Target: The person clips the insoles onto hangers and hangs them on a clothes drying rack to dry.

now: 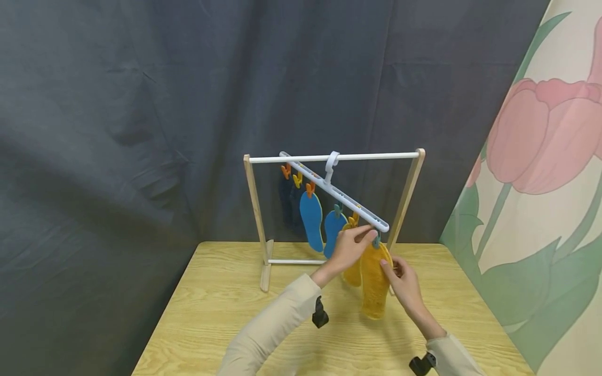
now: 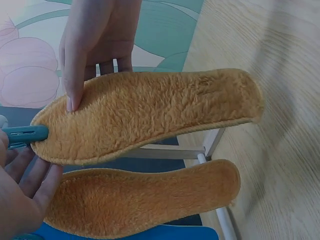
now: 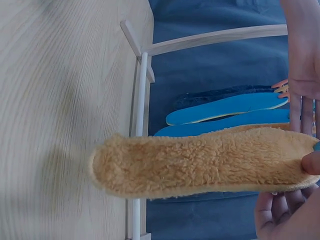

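A fuzzy orange-yellow insole point(image 1: 374, 282) hangs toe up from a teal clothespin point(image 2: 27, 134) at the near end of a white hanger point(image 1: 350, 201). My left hand point(image 1: 349, 247) pinches this clothespin, its fingers behind the insole's top edge. With thumb in front and fingers behind, my right hand point(image 1: 405, 284) pinches the insole's right edge near the top. Just behind, a second fuzzy insole point(image 2: 145, 202) hangs from a yellow clothespin point(image 1: 353, 219). Farther along the hanger hang two blue insoles point(image 3: 227, 107) and dark insoles point(image 1: 289, 203), partly hidden.
The hanger hooks over the white rail point(image 1: 376, 156) of a small wooden rack point(image 1: 256, 203), slanting toward me. The rack stands on a wood-grain table point(image 1: 211, 313). A dark curtain point(image 1: 188, 104) is behind it, and a tulip-painted wall point(image 1: 541, 183) at the right.
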A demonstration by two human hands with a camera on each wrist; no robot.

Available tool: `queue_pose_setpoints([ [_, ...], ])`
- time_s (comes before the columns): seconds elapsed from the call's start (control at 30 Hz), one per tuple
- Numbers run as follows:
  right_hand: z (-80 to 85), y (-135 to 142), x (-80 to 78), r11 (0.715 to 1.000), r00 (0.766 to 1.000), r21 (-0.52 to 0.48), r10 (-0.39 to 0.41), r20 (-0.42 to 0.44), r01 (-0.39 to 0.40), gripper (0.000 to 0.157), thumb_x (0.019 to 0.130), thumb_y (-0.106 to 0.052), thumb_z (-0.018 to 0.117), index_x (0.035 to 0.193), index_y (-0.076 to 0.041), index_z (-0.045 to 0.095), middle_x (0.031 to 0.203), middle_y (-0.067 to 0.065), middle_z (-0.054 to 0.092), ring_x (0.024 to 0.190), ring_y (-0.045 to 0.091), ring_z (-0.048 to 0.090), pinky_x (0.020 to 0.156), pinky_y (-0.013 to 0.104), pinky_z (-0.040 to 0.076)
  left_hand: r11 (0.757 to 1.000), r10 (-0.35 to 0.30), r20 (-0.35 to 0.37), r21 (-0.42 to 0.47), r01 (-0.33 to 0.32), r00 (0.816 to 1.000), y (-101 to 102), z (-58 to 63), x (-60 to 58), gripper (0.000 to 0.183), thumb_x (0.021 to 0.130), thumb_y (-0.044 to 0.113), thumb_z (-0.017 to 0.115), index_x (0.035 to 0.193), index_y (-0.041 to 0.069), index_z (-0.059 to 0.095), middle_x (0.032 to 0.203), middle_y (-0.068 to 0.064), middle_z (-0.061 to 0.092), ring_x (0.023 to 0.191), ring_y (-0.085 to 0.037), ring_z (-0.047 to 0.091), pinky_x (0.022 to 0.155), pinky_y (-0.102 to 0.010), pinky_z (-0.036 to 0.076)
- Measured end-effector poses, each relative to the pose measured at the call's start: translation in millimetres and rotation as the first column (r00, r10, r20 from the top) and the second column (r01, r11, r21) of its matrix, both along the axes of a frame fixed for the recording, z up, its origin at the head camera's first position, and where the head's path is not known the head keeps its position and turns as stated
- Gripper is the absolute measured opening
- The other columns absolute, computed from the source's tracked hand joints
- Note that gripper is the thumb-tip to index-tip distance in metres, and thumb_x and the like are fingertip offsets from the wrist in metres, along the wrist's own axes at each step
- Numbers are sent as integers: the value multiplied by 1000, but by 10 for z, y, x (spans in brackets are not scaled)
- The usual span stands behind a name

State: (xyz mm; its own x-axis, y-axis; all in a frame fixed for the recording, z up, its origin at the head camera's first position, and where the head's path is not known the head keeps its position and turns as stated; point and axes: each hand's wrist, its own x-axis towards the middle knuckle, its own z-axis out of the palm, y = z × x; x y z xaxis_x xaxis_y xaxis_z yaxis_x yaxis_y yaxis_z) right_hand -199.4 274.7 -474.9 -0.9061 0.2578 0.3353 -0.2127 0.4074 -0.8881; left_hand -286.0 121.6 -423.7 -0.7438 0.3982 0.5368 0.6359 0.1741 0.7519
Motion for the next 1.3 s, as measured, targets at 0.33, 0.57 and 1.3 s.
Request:
queue_pose_setpoints([
  [0.33,-16,35,-4,998,1000,51,-25,10,25,26,100,-12,61,113,11,62,94,18,66,75,9,60,65,16,49,999,-20,6,27,20,1000,-75,-31,11,33,100,28,60,120,5,72,110,-5,73,95,-6,68,80,-16,52],
  [0.57,-49,82,-27,996,998,71,-51,27,49,28,100,-12,60,113,12,61,95,19,65,75,10,59,64,15,48,998,36,-41,52,-34,999,-116,-111,-5,27,100,24,62,108,4,76,100,-5,75,89,-6,68,77,-16,52],
  [1.3,-93,187,-30,977,982,106,-188,15,186,34,99,-21,62,115,9,61,107,25,63,82,4,52,69,9,42,990,-47,57,133,39,997,-510,-436,-118,28,101,20,59,104,-5,73,86,-20,71,74,-22,70,67,-23,57],
])
